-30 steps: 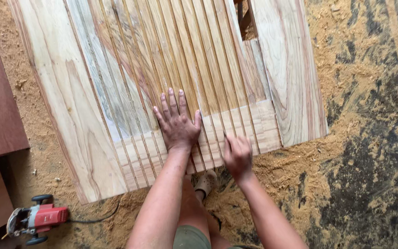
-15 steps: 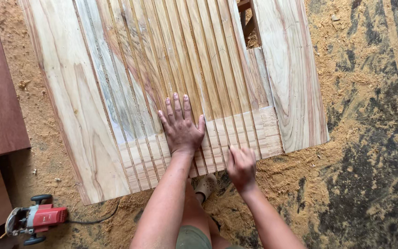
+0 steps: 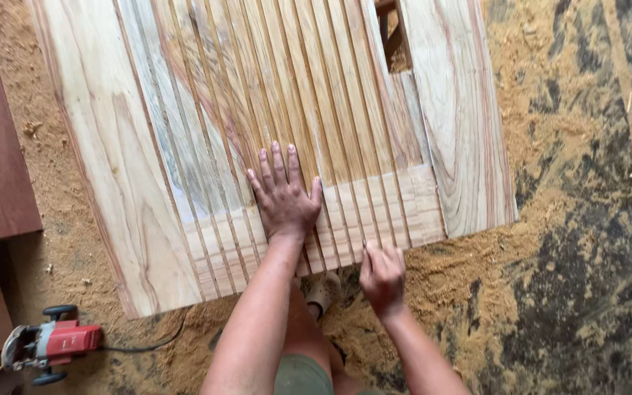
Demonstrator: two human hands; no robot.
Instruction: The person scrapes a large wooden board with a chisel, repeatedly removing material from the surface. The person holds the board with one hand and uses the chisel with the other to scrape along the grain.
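Panel (image 3: 184, 146) lay flat on the sawdust floor (image 3: 572, 219), slats (image 3: 309, 95) running away from us. Our left hand (image 3: 283, 194) was spread wide, palm down, pressing the slats near the bottom rail (image 3: 374, 212), holding nothing. Right hand (image 3: 383, 276) was curled narrow at the rail's near edge, touching it (can't tell if it gripped anything small). Best handled with steady downward weight on the flat hand and fingers kept off the slat gaps. Router (image 3: 49, 344) sat well apart, at left.
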